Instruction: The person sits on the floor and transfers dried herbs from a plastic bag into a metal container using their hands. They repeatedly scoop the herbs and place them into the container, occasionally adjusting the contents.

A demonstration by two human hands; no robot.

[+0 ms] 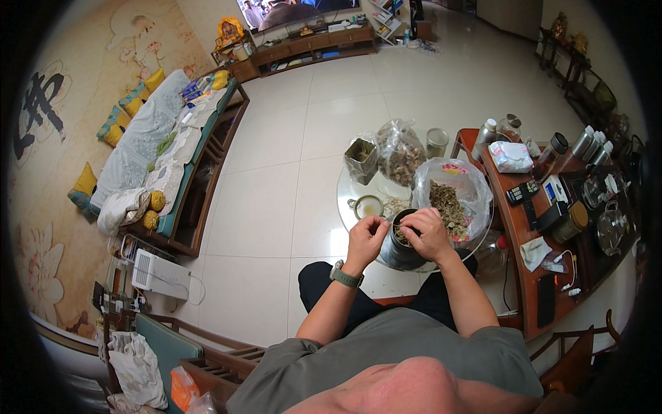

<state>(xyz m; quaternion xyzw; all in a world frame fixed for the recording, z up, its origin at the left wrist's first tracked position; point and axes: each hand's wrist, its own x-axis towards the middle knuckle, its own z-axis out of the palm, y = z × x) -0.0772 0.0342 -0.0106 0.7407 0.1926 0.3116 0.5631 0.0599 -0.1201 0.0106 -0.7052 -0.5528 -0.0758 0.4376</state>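
Note:
My left hand [369, 238] is at the left rim of a dark metal canister [402, 254], thumb and fingertips drawn together; whether a bit of dried plant is between them cannot be told. My right hand [425, 233] lies over the canister's right rim with fingers bent down at its mouth, and hides part of the opening. Dried plant matter shows inside. Just beyond, a plastic bag [478, 181] lies open around dried herbs [449, 207]. Pale stalks [395, 203] lie on the round glass table [344, 194] beside a glass mug [369, 206].
Behind stand a bagged square tin [361, 155], a clear bag of dried pieces [402, 155] and a glass jar [437, 141]. At right, a wooden tea table [509, 207] holds remotes [522, 192], a tissue pack [511, 157], bottles and glass pots. A sofa [194, 155] stands left.

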